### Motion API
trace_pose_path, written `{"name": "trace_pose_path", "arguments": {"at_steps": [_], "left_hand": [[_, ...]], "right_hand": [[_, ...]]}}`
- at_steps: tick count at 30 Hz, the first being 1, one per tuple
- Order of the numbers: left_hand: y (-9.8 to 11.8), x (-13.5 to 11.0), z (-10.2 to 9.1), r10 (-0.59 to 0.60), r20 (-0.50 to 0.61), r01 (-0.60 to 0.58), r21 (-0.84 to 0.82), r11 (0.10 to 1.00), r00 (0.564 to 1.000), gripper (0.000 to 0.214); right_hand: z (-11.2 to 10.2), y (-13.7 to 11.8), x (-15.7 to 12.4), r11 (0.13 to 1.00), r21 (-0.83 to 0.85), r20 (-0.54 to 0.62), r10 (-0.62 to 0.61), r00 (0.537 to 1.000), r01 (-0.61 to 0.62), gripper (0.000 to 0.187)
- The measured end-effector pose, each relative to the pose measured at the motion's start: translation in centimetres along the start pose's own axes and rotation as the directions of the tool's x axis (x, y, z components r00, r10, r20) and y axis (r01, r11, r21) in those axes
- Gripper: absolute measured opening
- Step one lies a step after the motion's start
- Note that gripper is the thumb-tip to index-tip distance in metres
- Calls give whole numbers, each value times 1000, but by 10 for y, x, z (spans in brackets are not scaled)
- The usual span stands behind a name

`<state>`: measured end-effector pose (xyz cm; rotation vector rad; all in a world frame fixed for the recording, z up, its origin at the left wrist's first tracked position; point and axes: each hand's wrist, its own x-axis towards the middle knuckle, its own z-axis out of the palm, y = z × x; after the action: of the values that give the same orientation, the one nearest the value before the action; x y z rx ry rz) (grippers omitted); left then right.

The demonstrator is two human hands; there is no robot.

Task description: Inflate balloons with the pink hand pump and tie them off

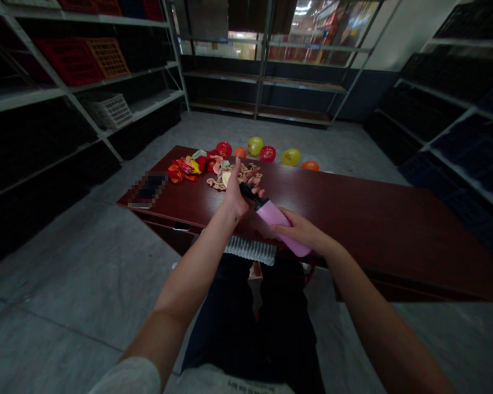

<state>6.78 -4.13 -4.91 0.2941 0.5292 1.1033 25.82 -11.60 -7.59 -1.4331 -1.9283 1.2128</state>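
In the head view my right hand [298, 230] is wrapped round the pink body of a balloon pump [273, 216], which slants over the front edge of the table. At its black end is my left hand [234, 194], thumb raised and fingers partly curled about that end; the exact hold is partly hidden. Just behind my left hand lies a pile of limp beige balloons [216, 183]. Something pale yellow shows beside the left thumb. To the left of the pile are red, yellow and pink limp balloons [184, 167].
A dark red-brown table [353, 213] spans the front. A blurred-out phone-like object [148, 190] lies at its left end. Inflated balloons [267, 154] rest beyond the far edge. A ribbed pale object [250, 250] is by the near edge. Shelves [299, 85] with crates surround the area.
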Motion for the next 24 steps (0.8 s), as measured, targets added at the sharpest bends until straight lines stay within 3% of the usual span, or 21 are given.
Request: {"name": "trace_pose_path", "arguments": {"at_steps": [5, 11, 14, 17, 20, 24], "left_hand": [[0, -6, -2, -37, 76, 35, 33, 999, 996, 68], [-12, -2, -6, 64, 68, -75, 170, 983, 996, 30], [-14, 0, -7, 60, 73, -74, 204, 976, 996, 19], [-10, -2, -4, 7, 125, -23, 129, 991, 992, 22], [-7, -7, 3, -26, 154, 17, 59, 998, 988, 21], [-8, -10, 12, 69, 64, -70, 6, 998, 996, 42]], "right_hand": [[0, 6, -6, 999, -35, -43, -32, 999, 30, 58], [4, 2, -14, 1000, 10, 12, -24, 1000, 23, 59], [5, 3, -16, 999, 0, 2, -52, 999, 52, 56], [6, 3, -16, 989, -124, -75, -94, 993, 84, 52], [7, 0, -16, 950, -313, -150, -63, 987, 13, 54], [14, -10, -14, 831, -547, -239, -38, 970, -102, 52]]}}
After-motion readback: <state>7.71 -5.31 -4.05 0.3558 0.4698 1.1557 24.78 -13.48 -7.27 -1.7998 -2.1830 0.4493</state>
